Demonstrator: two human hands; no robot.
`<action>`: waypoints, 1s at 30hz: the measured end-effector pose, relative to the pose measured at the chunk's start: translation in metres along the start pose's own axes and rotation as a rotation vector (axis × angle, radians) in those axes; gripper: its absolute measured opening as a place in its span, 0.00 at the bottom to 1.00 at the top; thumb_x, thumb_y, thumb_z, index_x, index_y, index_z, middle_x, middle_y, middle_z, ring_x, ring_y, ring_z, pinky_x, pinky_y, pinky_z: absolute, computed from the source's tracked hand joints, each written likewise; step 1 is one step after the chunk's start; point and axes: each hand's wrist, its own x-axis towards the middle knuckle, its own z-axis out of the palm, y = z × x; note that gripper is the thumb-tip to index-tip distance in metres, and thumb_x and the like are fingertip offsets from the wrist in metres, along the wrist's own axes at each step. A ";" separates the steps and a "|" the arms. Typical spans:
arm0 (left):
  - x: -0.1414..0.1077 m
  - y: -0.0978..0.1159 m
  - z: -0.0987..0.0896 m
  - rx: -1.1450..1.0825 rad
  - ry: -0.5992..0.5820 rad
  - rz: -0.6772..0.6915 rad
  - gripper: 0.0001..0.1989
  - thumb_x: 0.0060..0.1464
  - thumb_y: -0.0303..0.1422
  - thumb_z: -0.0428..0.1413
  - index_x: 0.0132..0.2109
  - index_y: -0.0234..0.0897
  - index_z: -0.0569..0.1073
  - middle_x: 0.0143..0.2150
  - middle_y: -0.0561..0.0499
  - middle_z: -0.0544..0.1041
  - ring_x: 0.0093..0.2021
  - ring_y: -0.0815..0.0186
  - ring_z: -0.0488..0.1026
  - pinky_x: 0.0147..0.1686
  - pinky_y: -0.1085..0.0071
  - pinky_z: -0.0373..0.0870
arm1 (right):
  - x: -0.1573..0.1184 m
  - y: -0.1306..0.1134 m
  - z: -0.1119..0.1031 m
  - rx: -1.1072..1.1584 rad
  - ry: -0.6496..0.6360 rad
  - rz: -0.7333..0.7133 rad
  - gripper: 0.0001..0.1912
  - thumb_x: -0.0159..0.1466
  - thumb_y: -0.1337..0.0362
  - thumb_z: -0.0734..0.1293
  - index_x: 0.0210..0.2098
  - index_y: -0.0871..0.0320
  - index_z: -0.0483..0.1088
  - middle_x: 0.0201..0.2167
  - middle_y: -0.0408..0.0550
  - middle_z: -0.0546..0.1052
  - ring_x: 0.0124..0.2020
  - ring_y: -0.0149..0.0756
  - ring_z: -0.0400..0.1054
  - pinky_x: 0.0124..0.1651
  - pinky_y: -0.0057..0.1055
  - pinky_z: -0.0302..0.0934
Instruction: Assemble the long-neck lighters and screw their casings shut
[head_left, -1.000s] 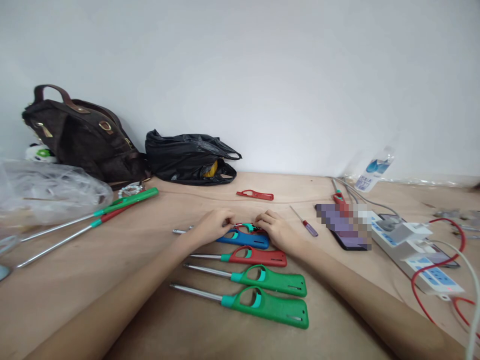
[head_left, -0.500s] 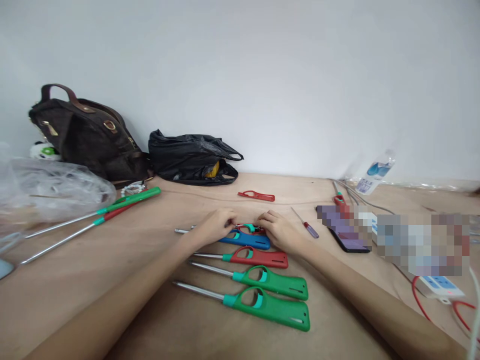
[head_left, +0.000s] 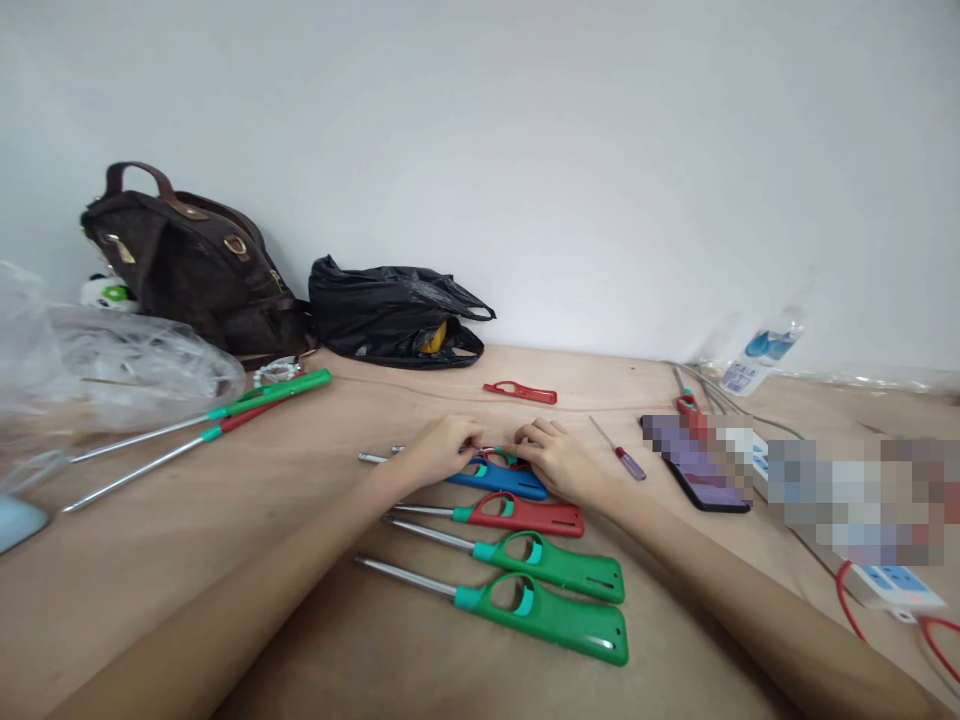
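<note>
My left hand and my right hand both have curled fingers on a red gas lighter at the far end of a row. It looks opened up, with a turquoise part showing; the fingers hide much of it. Just nearer lies a blue lighter, partly under my left hand. Closer still are a red lighter, a green lighter and another green lighter, metal tubes pointing left. Beyond my hands lies a loose red handle half.
To the right are a screwdriver, a phone, a bottle and a power strip with cables. At left are long-tubed lighters, a clear plastic bag, a brown bag and a black plastic bag.
The view has shifted slightly, so most things appear a little further right. Both hands stay at the far red lighter, with only small finger movements.
</note>
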 end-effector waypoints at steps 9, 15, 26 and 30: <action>0.000 -0.005 0.003 0.003 0.014 0.051 0.08 0.46 0.20 0.48 0.24 0.34 0.64 0.25 0.53 0.69 0.28 0.68 0.64 0.28 0.75 0.55 | 0.014 0.013 -0.003 0.312 0.075 0.057 0.15 0.64 0.73 0.58 0.42 0.57 0.74 0.43 0.51 0.70 0.47 0.38 0.64 0.51 0.36 0.59; -0.001 -0.008 0.004 0.016 -0.024 0.021 0.06 0.47 0.22 0.49 0.25 0.35 0.65 0.27 0.52 0.70 0.29 0.67 0.66 0.29 0.75 0.56 | 0.047 0.059 0.006 -0.080 -0.001 0.489 0.16 0.64 0.66 0.61 0.51 0.62 0.67 0.50 0.59 0.70 0.52 0.46 0.61 0.53 0.41 0.54; -0.001 -0.013 0.002 0.017 -0.048 0.014 0.05 0.48 0.23 0.50 0.27 0.35 0.68 0.28 0.52 0.71 0.31 0.66 0.67 0.31 0.74 0.58 | 0.048 0.071 0.002 -0.058 0.023 0.581 0.15 0.65 0.75 0.51 0.43 0.65 0.67 0.41 0.59 0.73 0.41 0.39 0.66 0.44 0.31 0.56; -0.002 -0.014 0.001 -0.001 -0.046 0.012 0.04 0.47 0.23 0.51 0.27 0.35 0.68 0.28 0.53 0.71 0.31 0.67 0.67 0.31 0.75 0.58 | 0.028 0.056 -0.015 0.198 0.133 0.534 0.17 0.69 0.66 0.47 0.44 0.62 0.64 0.37 0.51 0.74 0.36 0.35 0.67 0.38 0.28 0.58</action>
